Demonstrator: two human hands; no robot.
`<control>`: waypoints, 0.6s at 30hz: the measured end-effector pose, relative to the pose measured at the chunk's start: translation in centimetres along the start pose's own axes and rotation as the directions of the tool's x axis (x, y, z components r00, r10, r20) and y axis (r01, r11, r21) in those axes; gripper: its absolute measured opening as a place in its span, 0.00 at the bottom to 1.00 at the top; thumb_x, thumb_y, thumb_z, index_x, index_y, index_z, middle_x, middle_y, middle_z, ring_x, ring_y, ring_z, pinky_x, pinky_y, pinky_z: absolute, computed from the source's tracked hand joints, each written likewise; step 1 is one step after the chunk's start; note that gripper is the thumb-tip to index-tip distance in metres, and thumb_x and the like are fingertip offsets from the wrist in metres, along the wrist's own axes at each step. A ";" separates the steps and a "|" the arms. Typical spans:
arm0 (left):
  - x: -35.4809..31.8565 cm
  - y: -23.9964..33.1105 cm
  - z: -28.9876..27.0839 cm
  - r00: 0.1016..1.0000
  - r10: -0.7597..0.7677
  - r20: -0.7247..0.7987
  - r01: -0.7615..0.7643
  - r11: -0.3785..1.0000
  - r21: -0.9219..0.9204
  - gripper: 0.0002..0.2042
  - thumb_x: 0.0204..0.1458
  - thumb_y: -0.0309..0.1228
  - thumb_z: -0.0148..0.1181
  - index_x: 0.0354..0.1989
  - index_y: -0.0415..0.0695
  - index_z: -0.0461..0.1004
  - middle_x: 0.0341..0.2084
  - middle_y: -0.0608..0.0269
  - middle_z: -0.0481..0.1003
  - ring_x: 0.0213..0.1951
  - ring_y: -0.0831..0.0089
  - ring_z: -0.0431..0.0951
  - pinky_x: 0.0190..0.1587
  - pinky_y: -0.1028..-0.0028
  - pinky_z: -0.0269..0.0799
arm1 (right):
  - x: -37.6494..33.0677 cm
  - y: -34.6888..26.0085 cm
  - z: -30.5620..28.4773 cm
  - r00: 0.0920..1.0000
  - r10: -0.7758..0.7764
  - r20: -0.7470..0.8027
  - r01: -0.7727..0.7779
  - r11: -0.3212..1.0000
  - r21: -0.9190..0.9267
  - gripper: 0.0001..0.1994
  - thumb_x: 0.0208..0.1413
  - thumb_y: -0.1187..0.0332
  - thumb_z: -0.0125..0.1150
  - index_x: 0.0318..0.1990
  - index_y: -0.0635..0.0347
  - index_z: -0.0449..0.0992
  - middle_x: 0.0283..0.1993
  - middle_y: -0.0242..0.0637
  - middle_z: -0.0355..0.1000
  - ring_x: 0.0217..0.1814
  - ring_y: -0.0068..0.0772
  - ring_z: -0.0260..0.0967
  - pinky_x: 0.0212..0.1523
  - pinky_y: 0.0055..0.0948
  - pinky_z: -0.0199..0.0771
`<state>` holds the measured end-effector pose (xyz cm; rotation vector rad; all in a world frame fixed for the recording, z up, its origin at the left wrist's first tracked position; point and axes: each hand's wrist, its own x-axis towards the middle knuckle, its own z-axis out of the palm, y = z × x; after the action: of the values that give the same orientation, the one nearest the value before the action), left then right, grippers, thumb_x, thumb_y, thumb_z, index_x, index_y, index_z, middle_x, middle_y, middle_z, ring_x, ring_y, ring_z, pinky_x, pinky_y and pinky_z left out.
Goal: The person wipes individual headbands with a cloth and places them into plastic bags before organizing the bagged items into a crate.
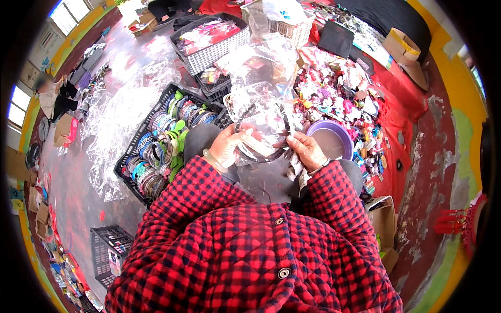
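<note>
Between my two hands is a thin black headband (287, 121), curved like a hoop, held above my lap. My left hand (224, 148) pinches its left side, with the fingers partly behind clear plastic. On the right side, the thumb and fingers of my right hand (309, 151) close on its edge. Clear plastic bags (261, 96) lie at and just beyond the headband; whether one wraps it I cannot tell. Close to my left arm, a black crate (136, 136) holds several bundles of coloured headbands, some with green parts.
A purple basin (342, 130) stands right of my right hand, beside a large heap of small colourful accessories (334, 94) on red cloth (399, 112). Farther off are a grey woven basket (209, 61) and a white basket (297, 31). Another person (52, 99) sits far left, near plastic sheeting (112, 141).
</note>
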<state>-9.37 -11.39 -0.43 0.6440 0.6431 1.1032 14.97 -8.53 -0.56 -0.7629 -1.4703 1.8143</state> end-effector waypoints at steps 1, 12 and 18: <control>0.0 -0.1 -0.1 1.000 0.017 -0.015 -0.017 1.000 0.020 0.10 0.52 0.28 0.51 0.41 0.39 0.67 0.37 0.46 0.73 0.39 0.56 0.75 0.46 0.59 0.70 | -0.1 -0.2 0.2 0.998 0.005 -0.057 -0.004 1.000 0.013 0.14 0.57 0.67 0.50 0.45 0.67 0.71 0.37 0.33 0.72 0.39 0.20 0.65 0.45 0.21 0.64; -0.1 -1.1 0.8 0.990 0.050 -0.134 -0.050 0.999 0.007 0.09 0.51 0.29 0.54 0.40 0.42 0.67 0.31 0.56 0.74 0.34 0.65 0.76 0.37 0.67 0.74 | 0.7 2.1 0.4 0.809 -0.229 -0.541 -0.233 0.719 -0.654 0.10 0.50 0.68 0.52 0.32 0.64 0.75 0.22 0.40 0.72 0.21 0.24 0.68 0.25 0.25 0.68; -0.2 -0.4 0.9 0.971 0.123 -0.204 -0.128 0.992 -0.015 0.10 0.52 0.30 0.53 0.40 0.40 0.68 0.31 0.55 0.74 0.34 0.65 0.76 0.36 0.69 0.74 | -0.3 -1.0 1.0 0.918 0.145 -0.370 -0.263 0.919 -0.293 0.12 0.52 0.66 0.57 0.38 0.65 0.72 0.26 0.32 0.70 0.26 0.20 0.65 0.26 0.22 0.66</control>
<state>-8.53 -11.84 -0.06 0.5583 0.7686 1.3049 14.46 -9.22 0.65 -1.3796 -1.5235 1.4866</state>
